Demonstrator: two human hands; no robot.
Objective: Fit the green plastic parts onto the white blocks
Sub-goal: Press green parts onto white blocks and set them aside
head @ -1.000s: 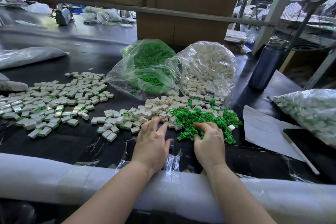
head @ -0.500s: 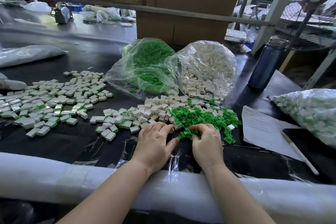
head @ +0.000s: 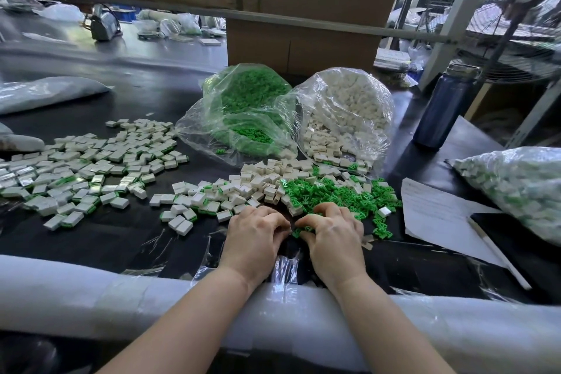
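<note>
Loose green plastic parts lie heaped on the black table, touching a heap of white blocks on their left. Both hands sit at the near edge of these heaps, fingertips almost meeting. My right hand has its fingers curled down and pinches a green part from the heap's near edge. My left hand is curled round a small white block, which its fingers mostly hide. Several blocks with green parts fitted are spread out to the left.
Behind the heaps lie an open clear bag of green parts and one of white blocks. A dark bottle, a paper sheet, a pen and a filled bag lie to the right. White foam padding lines the near edge.
My left hand, spread over the white blocks a second ago, has curled and drawn back. My right hand pulled back from the green heap. The fingertips of both came together.
</note>
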